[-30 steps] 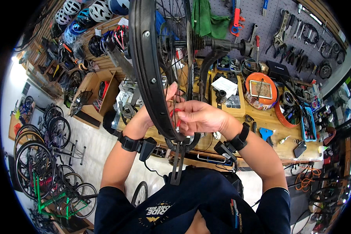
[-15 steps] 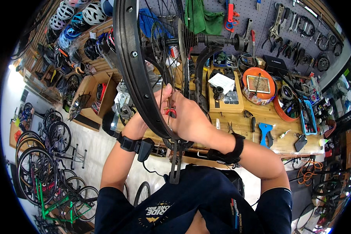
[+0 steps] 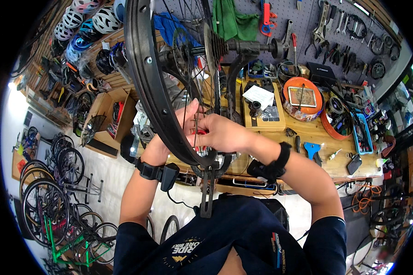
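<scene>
A bicycle wheel with a bare black rim (image 3: 147, 85) and thin spokes stands upright, clamped in a black truing stand (image 3: 236, 73). My left hand (image 3: 184, 120) reaches in behind the rim; its fingers are bent in among the spokes, partly hidden, with one digit pointing up. From the other side my right hand (image 3: 225, 133) comes in, fingers closed in a pinch low between the spokes, close to the rim. A small red spoke wrench (image 3: 200, 133) shows at its fingertips, mostly covered. The two hands nearly meet.
On the wooden bench (image 3: 289, 137) lie an open cardboard box (image 3: 273, 126), round orange tins (image 3: 303, 85), a blue-handled tool (image 3: 312, 150) and a screwdriver. Wrenches and pliers hang on the pegboard (image 3: 303, 41). Helmets (image 3: 106, 19) fill the left wall, and bicycles (image 3: 50, 206) stand below.
My right hand has turned and its wrist has shifted a little right and up, fingers still near the rim. The left hand stays nearly in place. The whole view has shifted slightly.
</scene>
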The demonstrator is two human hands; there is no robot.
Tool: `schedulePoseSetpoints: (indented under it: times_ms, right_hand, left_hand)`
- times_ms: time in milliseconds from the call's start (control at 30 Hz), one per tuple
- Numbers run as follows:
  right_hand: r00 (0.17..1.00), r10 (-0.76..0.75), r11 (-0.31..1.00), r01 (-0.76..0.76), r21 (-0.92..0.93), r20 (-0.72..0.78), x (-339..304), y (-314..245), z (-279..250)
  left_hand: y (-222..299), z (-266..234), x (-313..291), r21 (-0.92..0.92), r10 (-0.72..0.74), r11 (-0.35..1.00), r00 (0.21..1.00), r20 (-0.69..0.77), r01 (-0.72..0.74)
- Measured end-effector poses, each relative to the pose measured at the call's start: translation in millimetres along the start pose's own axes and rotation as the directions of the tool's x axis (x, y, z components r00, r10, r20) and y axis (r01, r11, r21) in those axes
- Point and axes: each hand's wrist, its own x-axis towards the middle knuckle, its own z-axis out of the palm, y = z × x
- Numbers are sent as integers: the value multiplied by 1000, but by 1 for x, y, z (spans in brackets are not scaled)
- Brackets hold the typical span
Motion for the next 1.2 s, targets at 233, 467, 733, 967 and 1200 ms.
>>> schedulePoseSetpoints:
  times_ms: [233, 467, 733, 967, 1200]
  right_hand:
    - [908, 199, 660, -402, 635, 367, -8, -3, -18]
    - [910, 412, 860, -372, 349, -46, 5, -7, -12]
    - [827, 392, 915, -306, 262, -403, -23, -20, -58]
    - [793, 502, 853, -386, 353, -345, -61, 14, -55]
    - [810, 527, 841, -453, 297, -256, -75, 22, -41]
  left_hand:
    - [4, 2, -2, -82, 38, 996, 996, 83, -31]
    - [-2, -1, 3, -7, 108, 994, 991, 75, -108]
    - [1, -21, 8, -19, 244, 969, 955, 167, -245]
    - [-14, 9, 8, 460, 522, 779, 847, -103, -425]
    - [-5, 8, 4, 168, 300, 944, 950, -86, -283]
